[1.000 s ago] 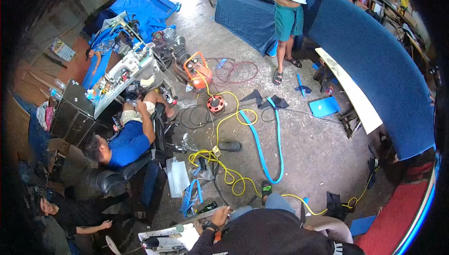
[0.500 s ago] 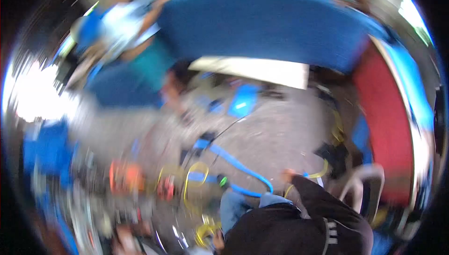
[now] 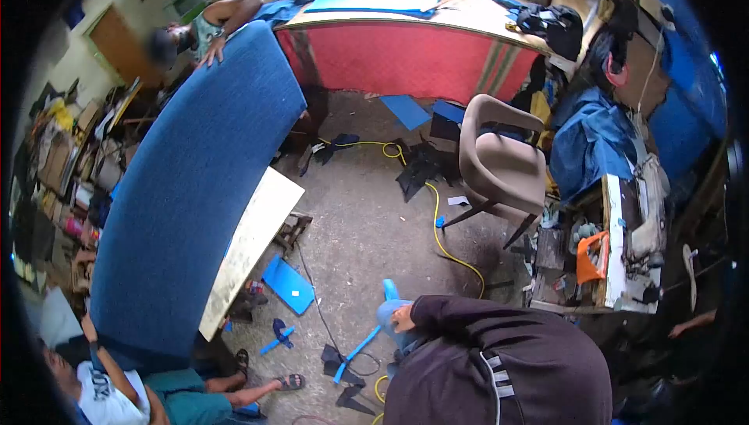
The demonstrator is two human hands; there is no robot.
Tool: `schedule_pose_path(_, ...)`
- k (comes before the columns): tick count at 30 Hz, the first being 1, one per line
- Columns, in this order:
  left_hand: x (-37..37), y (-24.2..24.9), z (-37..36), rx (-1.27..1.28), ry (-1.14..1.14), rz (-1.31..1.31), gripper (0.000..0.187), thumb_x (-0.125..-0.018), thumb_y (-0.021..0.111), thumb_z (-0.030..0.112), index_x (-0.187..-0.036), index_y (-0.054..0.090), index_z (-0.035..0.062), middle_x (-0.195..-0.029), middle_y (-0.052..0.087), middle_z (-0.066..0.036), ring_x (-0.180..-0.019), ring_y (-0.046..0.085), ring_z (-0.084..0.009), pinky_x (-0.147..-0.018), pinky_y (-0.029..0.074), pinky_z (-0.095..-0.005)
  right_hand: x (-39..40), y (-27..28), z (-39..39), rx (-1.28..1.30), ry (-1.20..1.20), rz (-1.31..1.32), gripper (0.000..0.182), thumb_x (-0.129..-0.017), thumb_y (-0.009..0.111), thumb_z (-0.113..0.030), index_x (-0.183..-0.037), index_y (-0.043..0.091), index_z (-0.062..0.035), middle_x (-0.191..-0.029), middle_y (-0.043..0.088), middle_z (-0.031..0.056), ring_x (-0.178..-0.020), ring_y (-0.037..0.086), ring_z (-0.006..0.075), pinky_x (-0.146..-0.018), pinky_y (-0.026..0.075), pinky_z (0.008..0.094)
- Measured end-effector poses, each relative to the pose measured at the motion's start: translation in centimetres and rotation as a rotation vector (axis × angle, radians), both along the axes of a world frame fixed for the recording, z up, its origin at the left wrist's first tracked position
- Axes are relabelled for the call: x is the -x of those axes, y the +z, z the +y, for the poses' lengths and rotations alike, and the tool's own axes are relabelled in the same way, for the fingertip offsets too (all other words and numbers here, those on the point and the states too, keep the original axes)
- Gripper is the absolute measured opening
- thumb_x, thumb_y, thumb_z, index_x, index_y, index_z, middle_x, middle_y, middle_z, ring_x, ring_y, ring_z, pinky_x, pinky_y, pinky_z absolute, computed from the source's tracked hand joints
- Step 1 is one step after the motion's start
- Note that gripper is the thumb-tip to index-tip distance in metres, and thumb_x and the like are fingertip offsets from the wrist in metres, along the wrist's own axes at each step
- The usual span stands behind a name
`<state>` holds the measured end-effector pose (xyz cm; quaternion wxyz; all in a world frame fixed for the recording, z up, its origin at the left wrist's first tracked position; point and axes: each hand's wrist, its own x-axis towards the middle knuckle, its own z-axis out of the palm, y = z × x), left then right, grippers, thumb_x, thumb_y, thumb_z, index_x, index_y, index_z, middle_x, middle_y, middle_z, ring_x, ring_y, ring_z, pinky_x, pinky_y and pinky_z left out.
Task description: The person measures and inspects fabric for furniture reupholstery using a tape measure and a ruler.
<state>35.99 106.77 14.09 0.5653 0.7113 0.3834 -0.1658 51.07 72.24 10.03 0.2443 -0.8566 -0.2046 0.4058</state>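
Observation:
I look down over my dark sweatshirt [image 3: 499, 370] at a concrete workshop floor. One hand, which I take for my right hand [image 3: 402, 318], comes out of the dark sleeve and lies on my knee in blue jeans [image 3: 388, 314]. It is too small to tell whether its fingers are closed. My left hand is out of view. A blue strap [image 3: 359, 345] lies on the floor just below the knee. A yellow hose [image 3: 438, 226] runs across the floor ahead of me.
Two other people hold a long blue upholstered panel [image 3: 187, 191], one at its far end [image 3: 211, 23], one at its near end [image 3: 117, 394]. A pale board [image 3: 253, 246] lies beside it. A beige chair [image 3: 503, 164], a red-fronted table [image 3: 413, 54] and a sewing bench [image 3: 620, 246] stand around.
My head has swung round fast, with blur between. The compressor, cables and seated people have left the view. The red table, chair and sewing bench now show.

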Motion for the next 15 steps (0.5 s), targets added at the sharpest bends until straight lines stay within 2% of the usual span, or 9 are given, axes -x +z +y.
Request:
schedule_pose_path(3, -3.1, -0.6, 1.0, 0.026, -0.063, 0.041, 0.029, -0.097, 0.061, 0.026, -0.104, 0.068, -0.0015, -0.084, 0.066, -0.013, -0.072, 0.062, -0.0246, -0.068, 0.049, -0.0381, -0.9, -3.7, 0.6, 0.149, -0.087, 0.214, 0.051, -0.089, 0.057, -0.044, -0.127, 0.065, -0.0107, -0.122, 0.067, 0.0186, -0.118, 0.062, 0.0301, -0.101, 0.046, 0.0456)
schedule_pose_path(6, -5.4, -1.3, 1.1, 0.059, -0.133, 0.085, 0.029, -0.097, 0.061, 0.025, -0.106, 0.068, -0.0015, -0.086, 0.067, -0.012, -0.074, 0.062, -0.024, -0.068, 0.05, -0.0373, -2.6, -10.2, 0.4, -0.132, -0.177, 0.297, 0.047, -0.091, 0.057, -0.041, -0.127, 0.065, -0.0111, -0.126, 0.065, 0.0192, -0.123, 0.059, 0.0321, -0.103, 0.044, 0.0453)
schedule_pose_path(7, -5.8, -1.5, 1.6, 0.059, -0.168, 0.098, 0.029, -0.097, 0.061, 0.025, -0.106, 0.067, -0.0016, -0.086, 0.067, -0.012, -0.074, 0.063, -0.0238, -0.069, 0.05, -0.037, -3.2, -11.7, 1.1, -0.198, -0.17, 0.176, 0.047, -0.092, 0.056, -0.042, -0.126, 0.066, -0.0102, -0.126, 0.065, 0.0198, -0.123, 0.059, 0.0307, -0.103, 0.044, 0.0457)
schedule_pose_path(9, -6.0, -1.9, 3.0, 0.06, -0.275, 0.13, 0.029, -0.098, 0.061, 0.025, -0.108, 0.067, -0.0016, -0.088, 0.068, -0.012, -0.075, 0.063, -0.0235, -0.069, 0.051, -0.0364, -3.5, -16.3, 2.0, -0.101, 0.059, -0.005, 0.046, -0.092, 0.055, -0.041, -0.123, 0.068, -0.0099, -0.123, 0.067, 0.0199, -0.119, 0.061, 0.03, -0.102, 0.045, 0.045)
schedule_pose_path(11, -5.8, -3.0, 3.2, 0.091, -0.392, 0.14, 0.029, -0.098, 0.061, 0.024, -0.109, 0.067, -0.0016, -0.089, 0.068, -0.011, -0.076, 0.063, -0.0231, -0.07, 0.051, -0.0359, -3.9, -9.7, -0.3, 0.121, -0.185, 0.319, 0.047, -0.09, 0.059, -0.044, -0.115, 0.073, -0.0071, -0.117, 0.069, 0.0211, -0.112, 0.066, 0.0309, -0.097, 0.05, 0.0416)
schedule_pose_path(12, -5.9, -3.7, 3.3, 0.096, -0.459, 0.132, 0.029, -0.098, 0.061, 0.024, -0.11, 0.067, -0.0016, -0.09, 0.068, -0.011, -0.077, 0.064, -0.0229, -0.07, 0.051, -0.0356, -3.7, -10.0, -1.4, -0.016, -0.069, 0.221, 0.05, -0.088, 0.061, -0.046, -0.119, 0.071, -0.0073, -0.118, 0.068, 0.0214, -0.113, 0.065, 0.0314, -0.097, 0.05, 0.0427)
schedule_pose_path(13, -6.2, -4.4, 3.2, 0.094, -0.532, 0.117, 0.029, -0.098, 0.061, 0.023, -0.11, 0.067, -0.0016, -0.091, 0.069, -0.011, -0.077, 0.064, -0.0227, -0.07, 0.051, -0.0353, -4.1, -1.1, -2.3, 0.035, -0.46, 0.319, 0.053, -0.088, 0.061, -0.047, -0.123, 0.068, -0.0079, -0.12, 0.068, 0.0216, -0.113, 0.065, 0.0332, -0.097, 0.05, 0.0432)
schedule_pose_path(15, -8.2, -5.0, 1.6, 0.08, -0.67, 0.072, 0.029, -0.098, 0.061, 0.023, -0.112, 0.067, -0.0016, -0.092, 0.069, -0.01, -0.078, 0.064, -0.0223, -0.071, 0.052, -0.0348, -2.6, -0.2, -4.1, 0.017, -0.865, 0.12, 0.06, -0.089, 0.059, -0.053, -0.129, 0.064, -0.0093, -0.127, 0.065, 0.0198, -0.118, 0.062, 0.0358, -0.1, 0.049, 0.0441)
